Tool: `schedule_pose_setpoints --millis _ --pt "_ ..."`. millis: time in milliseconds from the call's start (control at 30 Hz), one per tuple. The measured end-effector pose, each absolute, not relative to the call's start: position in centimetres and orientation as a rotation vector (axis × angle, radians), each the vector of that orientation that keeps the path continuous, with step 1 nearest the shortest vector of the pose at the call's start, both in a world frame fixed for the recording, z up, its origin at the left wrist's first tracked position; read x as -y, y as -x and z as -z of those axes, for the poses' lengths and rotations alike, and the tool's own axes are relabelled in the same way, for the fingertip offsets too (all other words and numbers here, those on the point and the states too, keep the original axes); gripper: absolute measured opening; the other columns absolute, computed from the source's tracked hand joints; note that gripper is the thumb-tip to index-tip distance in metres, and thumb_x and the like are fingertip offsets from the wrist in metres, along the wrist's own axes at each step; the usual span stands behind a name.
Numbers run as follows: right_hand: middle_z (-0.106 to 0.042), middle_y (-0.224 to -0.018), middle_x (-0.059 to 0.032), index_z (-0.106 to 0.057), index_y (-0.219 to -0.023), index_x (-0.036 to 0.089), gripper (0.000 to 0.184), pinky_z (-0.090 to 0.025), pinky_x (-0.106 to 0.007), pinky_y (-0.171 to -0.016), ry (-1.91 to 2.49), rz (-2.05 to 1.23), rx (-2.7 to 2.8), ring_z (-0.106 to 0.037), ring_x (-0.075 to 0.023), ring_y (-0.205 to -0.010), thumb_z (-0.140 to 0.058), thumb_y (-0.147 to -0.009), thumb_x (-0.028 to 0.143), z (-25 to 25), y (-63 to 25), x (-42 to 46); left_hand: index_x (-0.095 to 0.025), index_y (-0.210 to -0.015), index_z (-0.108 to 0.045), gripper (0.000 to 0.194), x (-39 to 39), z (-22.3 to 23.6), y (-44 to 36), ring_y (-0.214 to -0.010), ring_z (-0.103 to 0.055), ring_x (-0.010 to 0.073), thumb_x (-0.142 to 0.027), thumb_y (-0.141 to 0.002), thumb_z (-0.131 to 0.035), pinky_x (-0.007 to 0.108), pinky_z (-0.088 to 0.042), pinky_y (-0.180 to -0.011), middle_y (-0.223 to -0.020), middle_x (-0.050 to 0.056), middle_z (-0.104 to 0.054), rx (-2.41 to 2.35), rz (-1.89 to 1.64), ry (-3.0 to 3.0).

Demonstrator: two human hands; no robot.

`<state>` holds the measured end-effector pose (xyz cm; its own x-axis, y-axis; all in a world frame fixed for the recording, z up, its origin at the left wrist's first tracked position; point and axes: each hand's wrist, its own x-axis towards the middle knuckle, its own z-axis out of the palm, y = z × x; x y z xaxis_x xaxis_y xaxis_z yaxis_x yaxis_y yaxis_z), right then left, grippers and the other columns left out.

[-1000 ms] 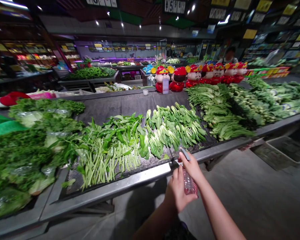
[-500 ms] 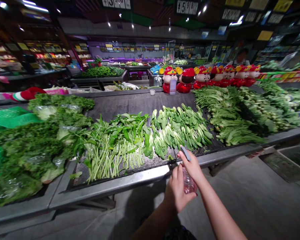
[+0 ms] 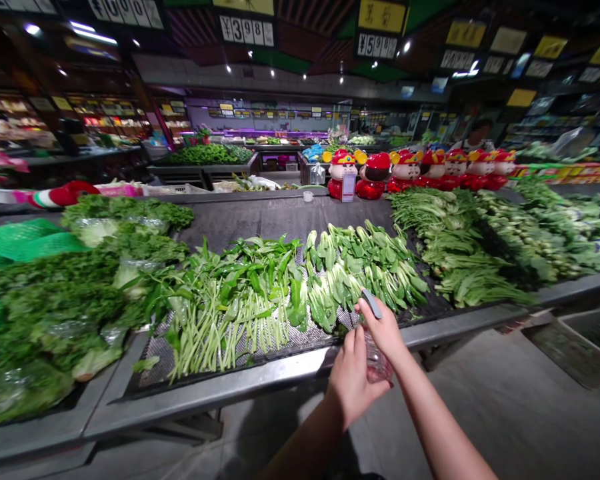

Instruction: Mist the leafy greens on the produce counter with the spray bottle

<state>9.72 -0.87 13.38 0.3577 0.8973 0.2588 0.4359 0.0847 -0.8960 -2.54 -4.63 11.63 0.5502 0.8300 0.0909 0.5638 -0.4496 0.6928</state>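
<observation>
Just in front of the vegetable stand's edge, both of my hands are closed around a clear pinkish spray bottle (image 3: pixel 379 360) with a grey top (image 3: pixel 371 303). My left hand (image 3: pixel 351 377) wraps the bottle's body from the left. Higher up, my right hand (image 3: pixel 384 328) grips the bottle's upper part, and the grey piece shows above its fingers. The bottle's neck is mostly hidden by my fingers. Beyond my hands lie leafy greens with pale stalks (image 3: pixel 337 273) in rows on the dark mesh. Long-stemmed greens (image 3: pixel 230 320) lie to their left.
A metal rim (image 3: pixel 280 367) runs along the stand's front. Curly lettuce (image 3: pixel 55 293) is piled at left beside green netting (image 3: pixel 25 240). More greens (image 3: pixel 450 240) lie at right. Red figurines (image 3: pixel 373 175) line the back ledge, and a crate (image 3: pixel 593 343) sits on the floor. A person (image 3: pixel 477 137) is behind.
My view has turned left and, lately, tilted up a little, so the stand has shifted right in the picture and more price signs show. Both hands keep their hold on the spray bottle.
</observation>
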Motion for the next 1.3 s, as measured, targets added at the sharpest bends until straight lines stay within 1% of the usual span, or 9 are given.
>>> schedule_pose_setpoints --millis 100,233,400,533,767,833,933,1133,1300 --pt "-0.066 -0.085 -0.0064 -0.062 -0.089 0.018 0.04 -0.046 -0.032 -0.07 1.504 -0.532 1.268 -0.06 -0.0203 -0.077 -0.045 -0.081 0.052 -14.5 -9.6 -0.5 -0.017 -0.137 -0.013 0.101 3.2 -12.5 2.7 -0.122 -0.037 0.0295 -0.035 -0.057 -0.072 0.039 -0.032 -0.103 -0.138 0.013 -0.028 -1.096 -0.607 -2.181" --pt "-0.066 -0.084 -0.0056 -0.061 -0.087 0.019 0.04 -0.045 -0.032 -0.065 1.475 -0.517 1.275 -0.059 -0.0198 -0.073 -0.044 -0.08 0.054 -16.3 -9.4 -2.5 -0.018 -0.137 -0.013 0.096 1.3 -14.1 3.2 -0.123 -0.036 0.0288 -0.035 -0.061 -0.069 0.038 -0.03 -0.104 -0.139 0.012 -0.026 -1.054 -0.669 -2.215" --pt "-0.063 -0.07 -0.0036 -0.057 -0.075 0.02 0.04 -0.042 -0.03 -0.057 1.467 -0.495 1.292 -0.055 -0.018 -0.059 -0.041 -0.081 0.057 -17.6 -8.6 -4.3 -0.018 -0.138 -0.011 0.099 -0.3 -15.3 3.9 -0.119 -0.04 0.0279 -0.034 -0.06 -0.07 0.036 -0.034 -0.101 -0.139 0.012 -0.028 -1.065 -0.693 -2.233" --pt "-0.061 -0.064 -0.0027 -0.054 -0.068 0.021 0.039 -0.041 -0.031 -0.057 1.483 -0.465 1.31 -0.054 -0.0181 -0.058 -0.041 -0.082 0.055 -17.9 -7.9 -4.8 -0.019 -0.137 -0.015 0.097 -0.9 -15.4 4.4 -0.117 -0.042 0.0282 -0.033 -0.059 -0.071 0.037 -0.034 -0.1 -0.138 0.011 -0.029 -1.076 -0.69 -2.233" --pt "-0.065 -0.081 -0.0056 -0.06 -0.084 0.019 0.038 -0.044 -0.032 -0.065 1.471 -0.498 1.34 -0.058 -0.0191 -0.069 -0.042 -0.083 0.052 -18.4 -6.7 -5.4 -0.017 -0.137 -0.014 0.098 -1.4 -15.6 5.5 -0.12 -0.039 0.0276 -0.032 -0.059 -0.072 0.034 -0.032 -0.101 -0.139 0.012 -0.026 -1.12 -0.679 -2.209" --pt "-0.064 -0.08 -0.0051 -0.06 -0.082 0.019 0.038 -0.044 -0.032 -0.066 1.455 -0.498 1.349 -0.058 -0.0191 -0.07 -0.042 -0.083 0.053 -18.7 -6.1 -5.7 -0.017 -0.137 -0.013 0.099 -1.5 -15.8 6.0 -0.121 -0.038 0.0267 -0.032 -0.059 -0.072 0.033 -0.032 -0.101 -0.14 0.011 -0.026 -1.125 -0.685 -2.2" --pt "-0.063 -0.074 -0.0034 -0.058 -0.076 0.019 0.038 -0.042 -0.03 -0.06 1.441 -0.49 1.368 -0.055 -0.0177 -0.063 -0.041 -0.083 0.053 -19.0 -5.2 -6.0 -0.018 -0.138 -0.012 0.1 -1.6 -16.3 6.9 -0.119 -0.04 0.0264 -0.03 -0.059 -0.072 0.033 -0.033 -0.101 -0.139 0.011 -0.027 -1.125 -0.702 -2.19" --pt "-0.058 -0.065 -0.0009 -0.052 -0.072 0.022 0.033 -0.04 -0.029 -0.055 1.442 -0.478 1.336 -0.052 -0.0169 -0.057 -0.041 -0.084 0.051 -18.8 -3.3 -5.9 -0.016 -0.137 -0.015 0.1 -1.7 -16.6 8.6 -0.121 -0.038 0.028 -0.029 -0.057 -0.075 0.035 -0.032 -0.103 -0.14 0.012 -0.026 -1.135 -0.711 -2.195" --pt "-0.061 -0.074 -0.0032 -0.056 -0.076 0.021 0.033 -0.042 -0.031 -0.061 1.449 -0.468 1.34 -0.055 -0.0181 -0.065 -0.041 -0.085 0.049 -18.7 -2.1 -5.8 -0.016 -0.137 -0.014 0.102 -1.7 -16.2 9.9 -0.122 -0.037 0.0286 -0.029 -0.057 -0.076 0.035 -0.031 -0.103 -0.14 0.013 -0.026 -1.131 -0.699 -2.2"
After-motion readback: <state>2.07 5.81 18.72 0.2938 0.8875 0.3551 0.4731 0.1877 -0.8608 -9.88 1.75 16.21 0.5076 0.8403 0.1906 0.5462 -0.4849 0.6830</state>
